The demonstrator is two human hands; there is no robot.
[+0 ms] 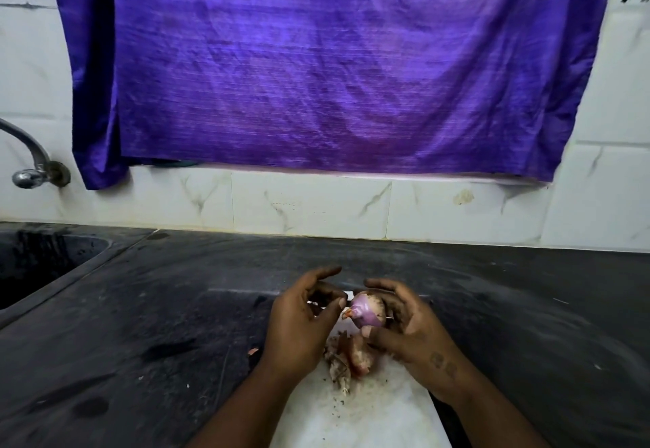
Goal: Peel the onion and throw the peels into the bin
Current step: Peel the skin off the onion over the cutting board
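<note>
Right hand grips the onion — left hand, fingers relaxed, thumb at its tip.

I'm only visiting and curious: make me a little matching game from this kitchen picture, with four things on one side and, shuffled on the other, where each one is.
Things:
1. onion
2. peels
3. tap
4. purple cloth

Places:
A. hanging in front of the tiled wall
B. lying on the white board
C. held in the right hand
D. fixed to the wall at the far left

Right pairs: 1-C, 2-B, 3-D, 4-A.
</note>
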